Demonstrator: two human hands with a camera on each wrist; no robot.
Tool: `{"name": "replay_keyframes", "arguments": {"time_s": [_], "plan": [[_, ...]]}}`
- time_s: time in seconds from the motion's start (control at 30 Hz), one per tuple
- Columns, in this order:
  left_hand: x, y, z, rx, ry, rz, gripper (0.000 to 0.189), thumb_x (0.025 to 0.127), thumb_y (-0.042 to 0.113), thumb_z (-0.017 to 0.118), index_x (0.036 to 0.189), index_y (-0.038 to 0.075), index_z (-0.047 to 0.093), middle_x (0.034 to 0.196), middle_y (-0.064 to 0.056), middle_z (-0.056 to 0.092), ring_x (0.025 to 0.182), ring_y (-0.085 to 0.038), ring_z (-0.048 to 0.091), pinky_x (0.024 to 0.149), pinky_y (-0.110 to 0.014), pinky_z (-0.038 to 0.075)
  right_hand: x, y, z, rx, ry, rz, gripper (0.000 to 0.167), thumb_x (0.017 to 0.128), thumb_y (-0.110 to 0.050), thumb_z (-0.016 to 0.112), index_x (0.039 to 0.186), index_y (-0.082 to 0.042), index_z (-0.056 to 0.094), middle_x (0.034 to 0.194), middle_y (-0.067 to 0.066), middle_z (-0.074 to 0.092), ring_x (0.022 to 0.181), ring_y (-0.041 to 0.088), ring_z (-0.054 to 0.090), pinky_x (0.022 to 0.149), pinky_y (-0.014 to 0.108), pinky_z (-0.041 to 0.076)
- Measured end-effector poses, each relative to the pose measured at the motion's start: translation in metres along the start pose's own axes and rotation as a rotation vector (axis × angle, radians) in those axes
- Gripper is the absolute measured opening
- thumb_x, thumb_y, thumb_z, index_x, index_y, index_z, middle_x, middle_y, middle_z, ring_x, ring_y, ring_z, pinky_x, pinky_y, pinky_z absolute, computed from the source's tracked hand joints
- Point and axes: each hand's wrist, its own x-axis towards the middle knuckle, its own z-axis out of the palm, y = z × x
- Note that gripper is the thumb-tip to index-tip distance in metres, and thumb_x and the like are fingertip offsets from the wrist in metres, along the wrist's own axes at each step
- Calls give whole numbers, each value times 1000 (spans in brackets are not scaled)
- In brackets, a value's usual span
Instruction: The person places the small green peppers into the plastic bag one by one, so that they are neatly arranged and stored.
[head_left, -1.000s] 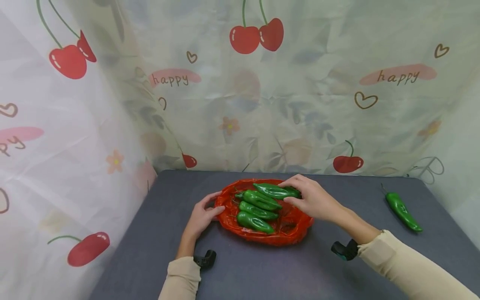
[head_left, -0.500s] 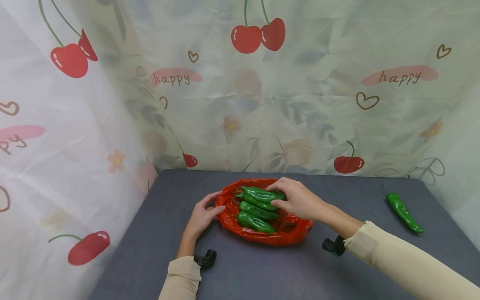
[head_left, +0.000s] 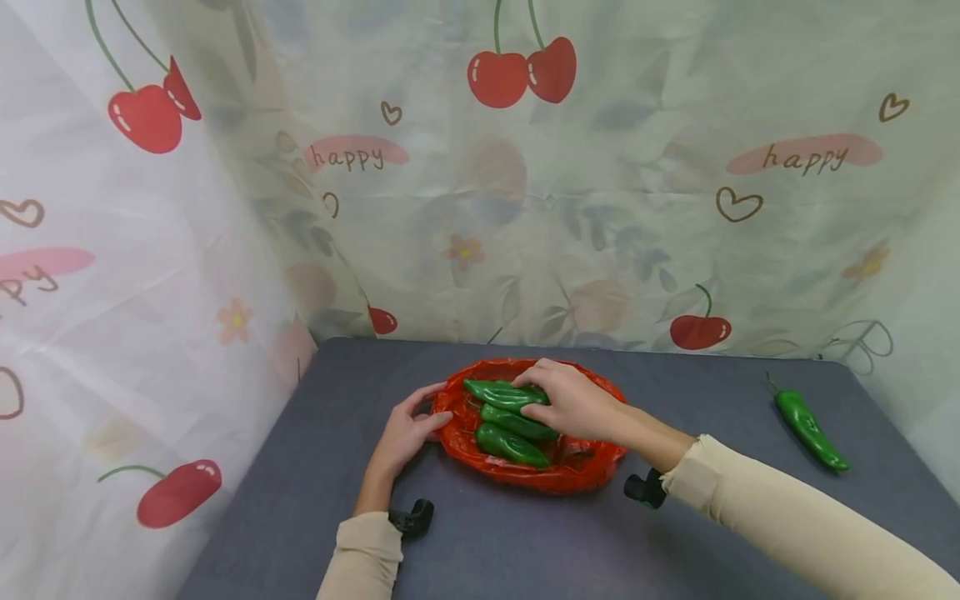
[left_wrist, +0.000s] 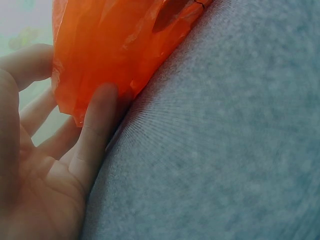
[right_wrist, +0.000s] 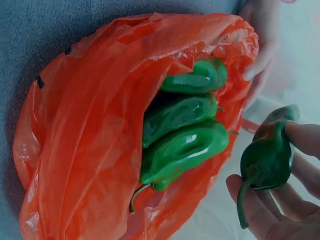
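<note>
A red plastic bag (head_left: 517, 477) lies opened out on the table, with several green chili peppers (head_left: 512, 446) side by side inside it. My left hand (head_left: 405, 433) holds the bag's left rim; in the left wrist view the thumb lies in front of the orange-red plastic (left_wrist: 115, 55) and the fingers behind it. Over the bag, my right hand (head_left: 572, 402) pinches another green chili pepper (right_wrist: 267, 160) between thumb and fingers, its curved stem towards the right wrist camera. In the head view this pepper overlaps the rear of the row.
One more green chili pepper (head_left: 810, 429) lies alone on the right side of the grey table (head_left: 525, 550). A printed curtain with cherries (head_left: 498, 79) hangs behind the table and along its left side.
My right hand has moved left over the bag, carrying the pepper from the back right to over the row. The left hand stays on the rim.
</note>
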Motion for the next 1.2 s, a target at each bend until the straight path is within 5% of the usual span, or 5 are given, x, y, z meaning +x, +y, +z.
{"name": "replay_keyframes", "arguments": {"time_s": [1.2], "plan": [[2, 0, -2, 1, -24, 0, 54, 94, 25, 76, 144, 24, 57, 148, -13, 54, 86, -14, 72, 71, -26, 61, -1, -2, 0, -49, 47, -6, 42, 98, -25, 70, 138, -13, 61, 136, 7, 61, 125, 28, 59, 102, 48, 53]]}}
